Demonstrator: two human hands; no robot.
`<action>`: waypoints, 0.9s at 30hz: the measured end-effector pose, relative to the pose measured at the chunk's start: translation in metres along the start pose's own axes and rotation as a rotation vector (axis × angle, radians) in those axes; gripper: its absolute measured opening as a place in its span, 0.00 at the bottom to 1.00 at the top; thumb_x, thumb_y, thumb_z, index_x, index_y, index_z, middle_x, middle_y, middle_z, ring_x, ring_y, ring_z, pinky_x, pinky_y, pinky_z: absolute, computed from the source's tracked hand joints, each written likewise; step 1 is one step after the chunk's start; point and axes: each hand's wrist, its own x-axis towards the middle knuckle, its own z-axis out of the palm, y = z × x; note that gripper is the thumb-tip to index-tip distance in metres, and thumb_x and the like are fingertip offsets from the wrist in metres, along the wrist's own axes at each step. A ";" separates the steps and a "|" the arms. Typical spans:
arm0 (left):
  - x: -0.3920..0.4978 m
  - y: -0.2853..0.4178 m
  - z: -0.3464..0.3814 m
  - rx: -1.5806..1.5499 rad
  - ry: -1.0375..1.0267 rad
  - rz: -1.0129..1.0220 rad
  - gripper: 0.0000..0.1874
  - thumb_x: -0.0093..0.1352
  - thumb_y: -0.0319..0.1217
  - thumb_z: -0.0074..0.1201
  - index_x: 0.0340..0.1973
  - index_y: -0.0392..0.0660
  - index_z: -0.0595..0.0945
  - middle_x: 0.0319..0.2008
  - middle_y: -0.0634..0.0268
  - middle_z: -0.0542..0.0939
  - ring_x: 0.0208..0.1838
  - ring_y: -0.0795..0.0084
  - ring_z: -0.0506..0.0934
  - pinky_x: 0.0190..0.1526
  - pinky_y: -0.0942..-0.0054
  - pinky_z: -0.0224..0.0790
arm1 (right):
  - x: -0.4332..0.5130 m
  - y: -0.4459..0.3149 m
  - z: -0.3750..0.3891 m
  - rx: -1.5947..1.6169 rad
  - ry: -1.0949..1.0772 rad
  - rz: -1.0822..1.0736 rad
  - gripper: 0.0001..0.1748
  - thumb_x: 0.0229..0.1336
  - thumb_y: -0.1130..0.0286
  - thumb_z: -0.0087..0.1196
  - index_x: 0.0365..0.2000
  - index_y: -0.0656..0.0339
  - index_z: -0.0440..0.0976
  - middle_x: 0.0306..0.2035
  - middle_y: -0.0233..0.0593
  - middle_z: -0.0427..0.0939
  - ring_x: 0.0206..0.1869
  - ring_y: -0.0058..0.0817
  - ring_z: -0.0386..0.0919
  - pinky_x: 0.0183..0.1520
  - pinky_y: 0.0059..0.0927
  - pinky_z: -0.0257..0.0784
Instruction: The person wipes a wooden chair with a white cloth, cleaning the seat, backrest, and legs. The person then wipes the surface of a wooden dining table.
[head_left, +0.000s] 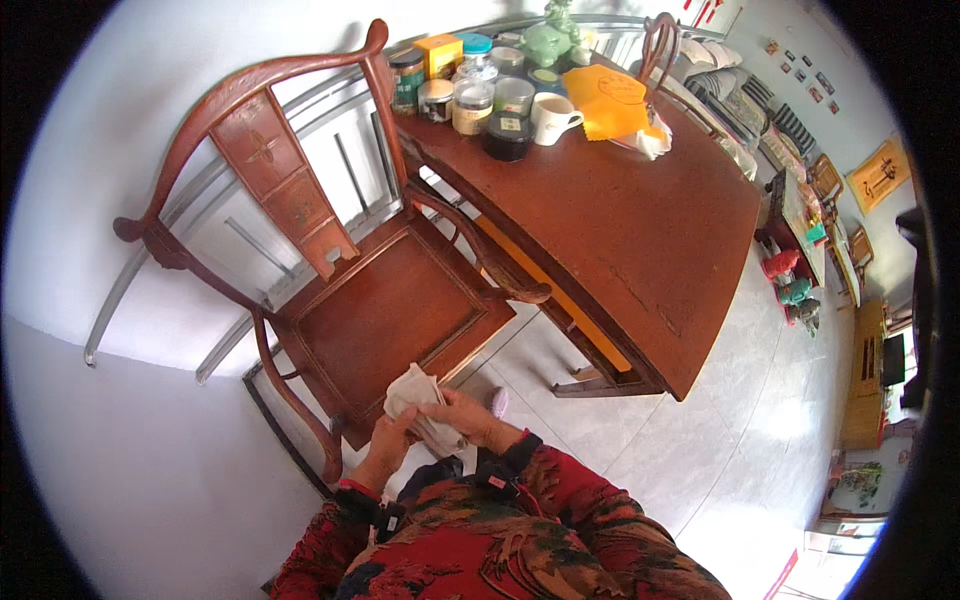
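Observation:
A folded, off-white cloth (414, 391) is held between my two hands, just before my body and over the front edge of the wooden armchair's seat (386, 315). My left hand (390, 444) grips its lower left side. From the right, my right hand (466, 417) closes on the same cloth, with the thumb lying across it. The fingers of the two hands come close together, and some of them are hidden under the cloth. The armchair has a carved back splat (281, 169) and curved arms.
Beside the chair stands a reddish-brown wooden table (600, 217). On its far end are several jars (472, 105), a white mug (553, 118), an orange paper bag (609, 101) and a green figurine (551, 41). The chair's right arm (517, 285) reaches close to the table edge.

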 end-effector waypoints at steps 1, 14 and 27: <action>-0.004 -0.003 0.004 0.105 0.109 0.034 0.23 0.71 0.35 0.62 0.58 0.39 0.78 0.52 0.61 0.81 0.50 0.67 0.81 0.50 0.66 0.77 | -0.006 0.002 0.002 -0.125 0.073 0.008 0.30 0.63 0.56 0.63 0.59 0.64 0.71 0.47 0.37 0.81 0.46 0.25 0.79 0.49 0.32 0.76; 0.010 -0.024 0.099 0.567 -0.029 0.171 0.23 0.73 0.40 0.59 0.58 0.42 0.77 0.49 0.63 0.82 0.47 0.72 0.79 0.51 0.68 0.73 | -0.110 -0.051 -0.063 -0.095 0.054 0.010 0.25 0.70 0.60 0.55 0.61 0.59 0.69 0.51 0.29 0.77 0.51 0.19 0.73 0.53 0.27 0.70; 0.053 -0.084 0.254 0.708 -0.222 0.303 0.26 0.71 0.41 0.62 0.57 0.39 0.74 0.44 0.61 0.81 0.44 0.72 0.78 0.49 0.69 0.73 | -0.212 -0.093 -0.175 -0.117 0.386 -0.131 0.25 0.61 0.70 0.62 0.57 0.62 0.69 0.48 0.36 0.78 0.42 0.26 0.80 0.41 0.30 0.78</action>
